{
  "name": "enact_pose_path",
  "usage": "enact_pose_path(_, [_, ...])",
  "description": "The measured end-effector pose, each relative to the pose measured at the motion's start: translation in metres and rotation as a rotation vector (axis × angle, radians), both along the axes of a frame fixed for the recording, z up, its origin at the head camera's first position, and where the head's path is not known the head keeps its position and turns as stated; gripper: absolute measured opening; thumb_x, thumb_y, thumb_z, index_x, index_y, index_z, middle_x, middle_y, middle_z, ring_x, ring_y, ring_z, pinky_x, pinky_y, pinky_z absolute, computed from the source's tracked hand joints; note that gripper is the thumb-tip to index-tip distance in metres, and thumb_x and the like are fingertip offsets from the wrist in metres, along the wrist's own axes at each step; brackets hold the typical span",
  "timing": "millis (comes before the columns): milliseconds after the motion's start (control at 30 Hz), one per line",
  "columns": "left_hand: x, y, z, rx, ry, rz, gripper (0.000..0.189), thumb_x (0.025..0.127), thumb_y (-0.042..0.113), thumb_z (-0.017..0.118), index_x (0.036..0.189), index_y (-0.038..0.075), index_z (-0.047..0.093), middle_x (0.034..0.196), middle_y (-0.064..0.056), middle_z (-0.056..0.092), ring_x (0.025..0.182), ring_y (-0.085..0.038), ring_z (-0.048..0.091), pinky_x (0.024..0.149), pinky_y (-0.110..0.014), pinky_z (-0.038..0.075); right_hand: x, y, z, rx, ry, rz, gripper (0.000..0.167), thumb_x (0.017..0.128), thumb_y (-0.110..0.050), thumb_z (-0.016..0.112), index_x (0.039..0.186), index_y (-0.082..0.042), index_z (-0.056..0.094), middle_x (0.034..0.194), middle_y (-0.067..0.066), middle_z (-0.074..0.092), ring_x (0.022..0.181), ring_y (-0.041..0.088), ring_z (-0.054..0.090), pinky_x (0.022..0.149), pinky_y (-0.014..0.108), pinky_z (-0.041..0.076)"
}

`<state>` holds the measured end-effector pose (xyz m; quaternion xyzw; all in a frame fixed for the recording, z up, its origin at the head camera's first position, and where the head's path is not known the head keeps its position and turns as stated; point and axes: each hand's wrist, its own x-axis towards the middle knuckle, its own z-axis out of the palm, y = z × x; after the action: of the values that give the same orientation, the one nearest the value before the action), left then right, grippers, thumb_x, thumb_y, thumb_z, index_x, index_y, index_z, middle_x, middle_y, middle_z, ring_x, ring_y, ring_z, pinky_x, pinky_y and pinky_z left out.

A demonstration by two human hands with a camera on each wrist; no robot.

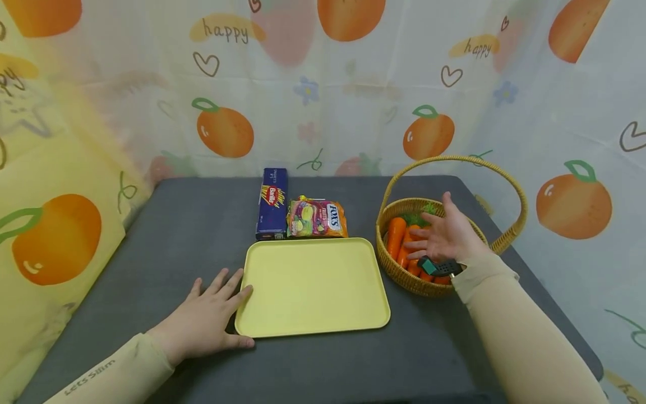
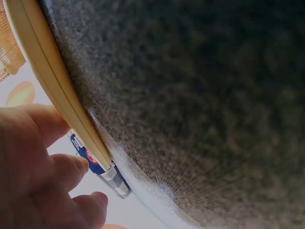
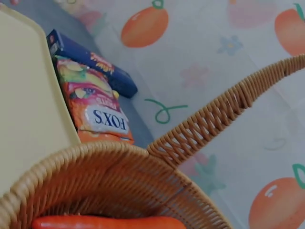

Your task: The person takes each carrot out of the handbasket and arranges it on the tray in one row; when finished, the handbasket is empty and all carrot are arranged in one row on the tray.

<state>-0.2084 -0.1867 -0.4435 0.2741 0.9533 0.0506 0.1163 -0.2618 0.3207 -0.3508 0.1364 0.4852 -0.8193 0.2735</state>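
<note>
I have grey surface (image 1: 161,241) left of the yellow tray (image 1: 313,289) and along its near edge; a blue box (image 1: 272,206) and a Fox's packet (image 1: 318,217) sit just behind it. My left grip (image 1: 207,317) is spread, fingers touching the tray's left edge. My right grip (image 1: 451,235), fingers extended, holds nothing above the wicker basket (image 1: 416,285). Smooth orange carrots (image 1: 396,238) lie inside, just right of the tray.

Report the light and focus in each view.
Head: the tray is evenly lit, while the left side of the backdrop looks tinted yellow; left wrist: the tabletop falls to near-black at upper right, the background behind the left hand washed out pale; right wrist: somewhat dim and soft, lettering on the pasta box blurred.
</note>
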Motion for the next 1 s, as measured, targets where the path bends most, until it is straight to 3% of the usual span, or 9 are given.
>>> enact_pose_path(200, [0.0, -0.004, 0.0, -0.028, 0.034, 0.011, 0.128, 0.077, 0.101, 0.061, 0.17, 0.014, 0.046, 0.181, -0.021, 0.028, 0.165, -0.057, 0.024, 0.115, -0.092, 0.02, -0.013, -0.016, 0.0, 0.049, -0.039, 0.005, 0.102, 0.092, -0.094, 0.006, 0.164, -0.038, -0.04, 0.177, 0.005, -0.039, 0.168, 0.042, -0.024, 0.135, 0.064, -0.01])
enact_pose_path(267, [0.001, -0.005, 0.0, -0.028, 0.041, 0.014, 0.128, 0.077, 0.101, 0.061, 0.17, 0.014, 0.047, 0.181, -0.021, 0.028, 0.165, -0.056, 0.024, 0.116, -0.092, 0.02, -0.016, -0.019, -0.001, 0.098, -0.043, 0.015, 0.101, 0.092, -0.093, 0.004, 0.165, -0.037, -0.04, 0.178, 0.006, -0.037, 0.169, 0.044, -0.021, 0.14, 0.047, 0.005])
enact_pose_path(333, [0.001, -0.005, 0.0, -0.032, 0.048, 0.013, 0.128, 0.077, 0.102, 0.059, 0.17, 0.014, 0.047, 0.182, -0.02, 0.028, 0.165, -0.056, 0.024, 0.116, -0.092, 0.019, -0.02, -0.02, -0.002, 0.149, -0.042, 0.028, 0.101, 0.093, -0.092, 0.003, 0.165, -0.035, -0.039, 0.179, 0.008, -0.035, 0.169, 0.045, -0.019, 0.117, 0.028, 0.033])
enact_pose_path(433, [0.001, -0.005, -0.001, -0.035, 0.056, 0.008, 0.128, 0.078, 0.103, 0.056, 0.169, 0.014, 0.047, 0.182, -0.02, 0.028, 0.165, -0.055, 0.024, 0.117, -0.091, 0.019, -0.025, -0.021, -0.005, 0.218, -0.051, 0.045, 0.099, 0.096, -0.09, 0.003, 0.167, -0.033, -0.038, 0.182, 0.012, -0.028, 0.17, 0.048, -0.016, 0.078, 0.027, 0.025])
enact_pose_path(500, [0.001, -0.005, -0.001, -0.033, 0.058, 0.006, 0.128, 0.079, 0.103, 0.055, 0.169, 0.013, 0.047, 0.182, -0.019, 0.028, 0.166, -0.055, 0.024, 0.117, -0.091, 0.019, -0.029, -0.021, -0.008, 0.245, -0.057, 0.052, 0.098, 0.098, -0.088, 0.003, 0.167, -0.031, -0.038, 0.182, 0.015, -0.026, 0.17, 0.05, -0.014, 0.076, 0.029, 0.027])
enact_pose_path(600, [0.002, -0.004, 0.0, -0.025, 0.058, 0.008, 0.125, 0.081, 0.101, 0.056, 0.169, 0.013, 0.047, 0.182, -0.019, 0.027, 0.166, -0.054, 0.023, 0.118, -0.09, 0.018, -0.035, -0.022, -0.012, 0.3, -0.055, 0.068, 0.095, 0.101, -0.083, 0.001, 0.168, -0.027, -0.037, 0.183, 0.02, -0.022, 0.17, 0.052, -0.009, 0.077, 0.032, 0.027])
enact_pose_path(833, [0.002, -0.004, 0.001, -0.037, 0.075, 0.006, 0.121, 0.083, 0.098, 0.059, 0.168, 0.012, 0.049, 0.182, -0.02, 0.028, 0.166, -0.054, 0.023, 0.119, -0.09, 0.019, -0.046, -0.025, -0.025, 0.332, -0.06, 0.044, 0.088, 0.11, -0.073, 0.006, 0.172, -0.023, -0.031, 0.185, 0.022, -0.009, 0.171, 0.05, 0.003, 0.132, 0.052, 0.026])
enact_pose_path(900, [0.001, -0.004, 0.001, -0.042, 0.074, 0.005, 0.121, 0.083, 0.098, 0.058, 0.168, 0.013, 0.049, 0.182, -0.019, 0.028, 0.166, -0.054, 0.023, 0.118, -0.09, 0.02, -0.048, -0.023, -0.029, 0.364, -0.049, 0.06, 0.085, 0.114, -0.067, 0.012, 0.174, -0.02, -0.026, 0.183, 0.027, 0.003, 0.169, 0.051, 0.014, 0.114, 0.042, 0.048])
enact_pose_path(1000, [0.001, -0.003, 0.0, -0.047, 0.072, 0.004, 0.121, 0.083, 0.099, 0.058, 0.168, 0.014, 0.049, 0.182, -0.019, 0.028, 0.166, -0.054, 0.023, 0.118, -0.09, 0.02, -0.051, -0.02, -0.034, 0.392, -0.048, 0.089, 0.076, 0.12, -0.051, 0.024, 0.177, -0.014, -0.01, 0.165, 0.03, 0.033, 0.147, 0.045, 0.046, 0.075, 0.026, 0.051])
